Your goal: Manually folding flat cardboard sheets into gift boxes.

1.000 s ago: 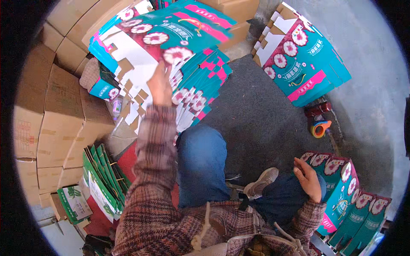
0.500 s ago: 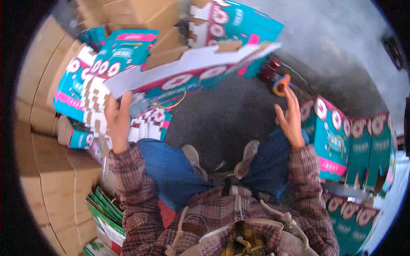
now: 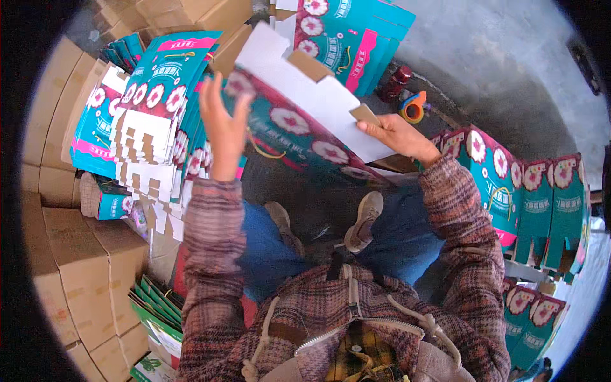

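A teal and maroon cardboard gift carton (image 3: 289, 121) with round flower-like prints hangs tilted in front of me, its white inner side and brown tabs showing. A yellow cord handle (image 3: 267, 150) loops from its printed face. My right hand (image 3: 404, 137) grips the carton's right end at a flap, thumb over the edge. Beside the carton's upper left end, my left hand (image 3: 224, 127) is raised with fingers apart, holding nothing; it is slightly blurred. Left of that hand lies a stack of flat teal cartons (image 3: 156, 86) with white cut edges.
More flat cartons (image 3: 347, 41) lie at the far side, near a dark red jar (image 3: 396, 83) and an orange, blue and yellow ring (image 3: 414, 109). Set-up teal cartons (image 3: 490, 172) line the right. Brown boxes (image 3: 83, 254) are piled left, beside green packages (image 3: 159, 309).
My right hand has come in from empty and taken hold of the carton's right end. The carton has swung, its right end now lower and nearer. My left hand has moved up and right.
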Demonstrator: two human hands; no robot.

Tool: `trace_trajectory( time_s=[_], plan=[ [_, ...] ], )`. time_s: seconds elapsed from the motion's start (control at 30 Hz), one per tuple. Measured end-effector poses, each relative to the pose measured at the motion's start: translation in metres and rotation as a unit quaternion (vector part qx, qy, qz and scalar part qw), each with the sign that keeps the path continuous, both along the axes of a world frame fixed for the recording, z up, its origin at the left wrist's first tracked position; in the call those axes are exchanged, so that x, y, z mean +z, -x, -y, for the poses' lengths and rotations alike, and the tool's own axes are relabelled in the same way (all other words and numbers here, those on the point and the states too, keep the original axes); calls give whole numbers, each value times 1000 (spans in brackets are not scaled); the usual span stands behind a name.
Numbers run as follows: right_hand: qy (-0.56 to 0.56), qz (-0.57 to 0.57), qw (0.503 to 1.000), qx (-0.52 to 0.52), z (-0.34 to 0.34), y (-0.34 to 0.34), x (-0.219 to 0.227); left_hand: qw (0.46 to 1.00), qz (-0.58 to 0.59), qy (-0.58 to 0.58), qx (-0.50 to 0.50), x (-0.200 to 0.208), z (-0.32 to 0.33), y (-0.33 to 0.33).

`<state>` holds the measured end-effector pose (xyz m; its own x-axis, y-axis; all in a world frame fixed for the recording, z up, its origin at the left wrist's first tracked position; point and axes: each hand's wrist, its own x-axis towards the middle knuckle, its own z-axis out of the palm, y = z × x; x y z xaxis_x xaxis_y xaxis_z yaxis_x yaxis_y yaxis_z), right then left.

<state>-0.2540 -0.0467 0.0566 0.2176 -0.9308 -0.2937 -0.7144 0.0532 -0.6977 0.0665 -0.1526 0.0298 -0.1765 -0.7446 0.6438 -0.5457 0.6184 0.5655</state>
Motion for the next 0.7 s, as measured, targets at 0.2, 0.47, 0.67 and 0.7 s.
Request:
trace_trajectory(
  time_s=[0.2,0.47,0.67,0.7],
  plan=[
    [-39,175,974,-141,58,-19,-21,966,125,-136,-183,-40,-69,63],
    [-59,310,931,-185,52,-26,-39,949,-41,-275,-147,-65,-48,86],
    [65,191,935,-293,71,84,-44,964,2,-196,-179,-28,-59,70],
    [77,183,926,-321,71,96,-43,963,5,-196,-184,-22,-64,62]
  ],
)
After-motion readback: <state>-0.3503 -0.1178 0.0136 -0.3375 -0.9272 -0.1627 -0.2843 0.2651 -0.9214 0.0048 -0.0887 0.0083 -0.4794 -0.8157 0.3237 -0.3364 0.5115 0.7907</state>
